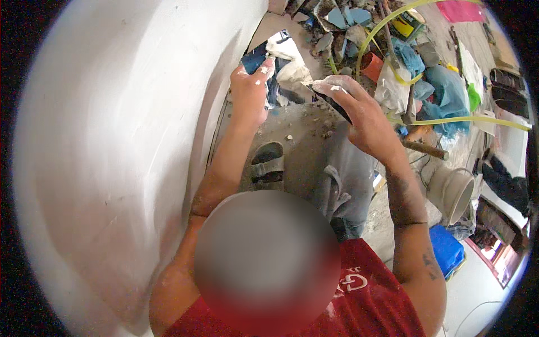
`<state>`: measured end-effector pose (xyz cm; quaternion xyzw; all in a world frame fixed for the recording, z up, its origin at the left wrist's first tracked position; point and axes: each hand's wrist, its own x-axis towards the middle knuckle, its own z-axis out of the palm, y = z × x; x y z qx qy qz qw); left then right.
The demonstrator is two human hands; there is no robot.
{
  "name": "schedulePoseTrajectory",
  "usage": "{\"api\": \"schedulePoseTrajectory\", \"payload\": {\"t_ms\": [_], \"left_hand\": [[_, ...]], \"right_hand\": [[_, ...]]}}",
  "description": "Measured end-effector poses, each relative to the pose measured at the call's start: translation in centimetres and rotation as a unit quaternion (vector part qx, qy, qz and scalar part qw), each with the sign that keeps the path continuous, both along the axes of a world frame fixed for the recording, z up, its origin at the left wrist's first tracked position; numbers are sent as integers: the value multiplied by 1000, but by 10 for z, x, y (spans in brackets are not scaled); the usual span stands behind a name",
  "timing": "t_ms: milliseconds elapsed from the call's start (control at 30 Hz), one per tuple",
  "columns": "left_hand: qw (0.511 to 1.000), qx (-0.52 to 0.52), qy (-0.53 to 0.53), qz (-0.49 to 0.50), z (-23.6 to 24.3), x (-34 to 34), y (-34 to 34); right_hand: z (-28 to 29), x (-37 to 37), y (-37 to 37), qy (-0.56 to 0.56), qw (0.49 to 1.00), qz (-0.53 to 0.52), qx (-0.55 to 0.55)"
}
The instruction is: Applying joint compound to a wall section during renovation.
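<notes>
Blurred and grey, a round patch [266, 253] is filling the lower middle and hiding whatever is beneath it, while a red shirt [376, 286] is showing around its edge. Both bare forearms are reaching up past it. The left hand [249, 91] is gripping a dark flat plate [255, 60] near the top centre, thumb pressing on top, the other fingers mostly hidden; the plate is carrying a thick smear of white paste [293, 72]. The right hand [365, 115] is pinching a dark narrow tool [335, 105] under its fingers — the tip is pointing at the paste's right edge, perhaps touching, though I cannot tell.

A white wall [112, 140] is crowding the left arm. Clutter is hemming in the right side: broken tile pieces [348, 18], an orange-red cup [371, 66] and blue plastic bags [446, 92] are lying together, a yellow hose [483, 119] is running across them, and a wooden stick [426, 149] is lying just below — with an off-white bucket [452, 191] and a blue container [446, 250] sitting beyond the right forearm. Between the forearms, a sandal [268, 167] is resting on the dusty floor [297, 126].
</notes>
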<state>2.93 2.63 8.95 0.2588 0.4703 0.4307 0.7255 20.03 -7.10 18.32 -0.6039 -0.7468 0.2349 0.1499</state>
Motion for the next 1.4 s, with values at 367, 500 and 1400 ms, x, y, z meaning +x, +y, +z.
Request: {"api": "schedulePoseTrajectory", "payload": {"t_ms": [367, 500, 1400], "left_hand": [[993, -7, 112, -26, -30, 5, 4], [986, -26, 164, -20, -38, 5, 11], [928, -229, -68, -286, -160, -26, -152]], "right_hand": [[-49, -11, -4, -21, 998, 51, 11], [-52, -10, -5, 38, 994, 63, -80], [-96, 19, 225, -610, 640, 253, 393]]}}
